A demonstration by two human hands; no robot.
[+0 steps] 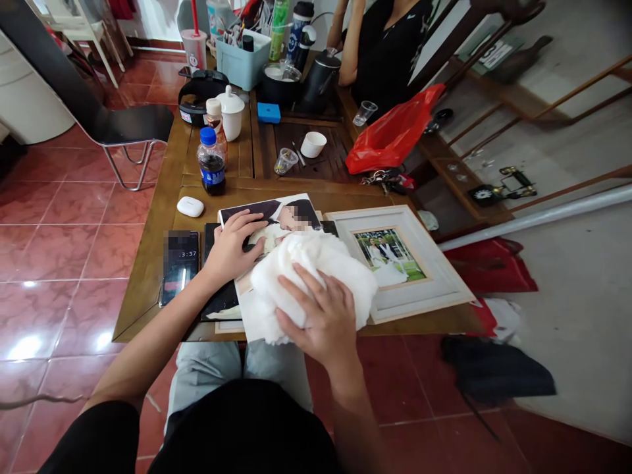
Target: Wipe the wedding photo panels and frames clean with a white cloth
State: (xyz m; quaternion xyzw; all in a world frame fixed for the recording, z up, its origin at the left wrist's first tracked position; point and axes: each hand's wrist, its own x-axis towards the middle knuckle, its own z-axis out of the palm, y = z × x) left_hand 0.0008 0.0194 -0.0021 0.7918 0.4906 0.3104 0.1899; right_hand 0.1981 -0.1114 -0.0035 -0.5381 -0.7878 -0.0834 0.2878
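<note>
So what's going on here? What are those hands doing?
A person is sitting at a wooden table with a photo print of a couple in front of them. Their left hand presses on the print. Their right hand lies on a bunch of fluffy white material on top of it. A framed wedding picture lies flat beside them.

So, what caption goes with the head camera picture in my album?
Left hand steadies a wedding photo as the right hand presses white fluffy wadding beside a framed picture.
</note>
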